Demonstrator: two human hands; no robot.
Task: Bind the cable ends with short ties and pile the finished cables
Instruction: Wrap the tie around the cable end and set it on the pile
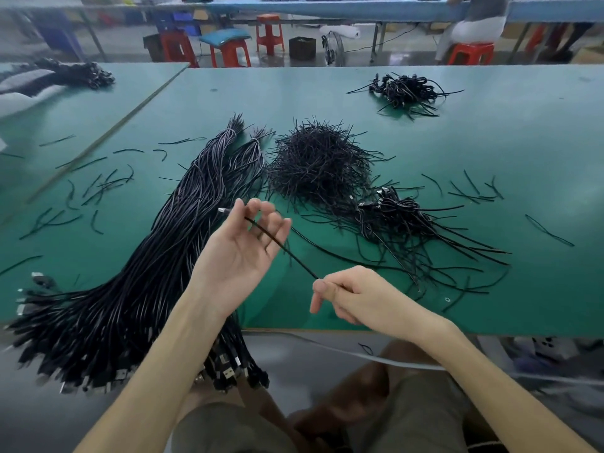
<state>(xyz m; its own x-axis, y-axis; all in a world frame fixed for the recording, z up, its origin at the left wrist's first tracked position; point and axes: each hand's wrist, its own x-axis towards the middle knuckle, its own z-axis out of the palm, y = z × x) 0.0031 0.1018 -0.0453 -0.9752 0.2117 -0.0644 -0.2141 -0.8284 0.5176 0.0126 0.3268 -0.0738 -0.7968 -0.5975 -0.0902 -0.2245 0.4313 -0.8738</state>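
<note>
A thin black cable (287, 251) stretches between my two hands above the green table (490, 158). My left hand (240, 250) is palm up, its fingertips pinching the cable near its silver plug end. My right hand (349, 297) pinches the cable lower down, fingers curled round it. A big bundle of unbound black cables (157, 256) lies to the left, its USB plugs hanging over the table's front edge. A heap of short black ties (318, 163) sits in the middle. Bound cables lie in a pile (402, 217) to the right.
A second small pile of bound cables (405, 91) lies far right at the back. Loose ties (98, 188) are scattered on the left and right of the table. Red stools (228, 53) and a seated person (474, 27) are beyond the table. My knees are below the front edge.
</note>
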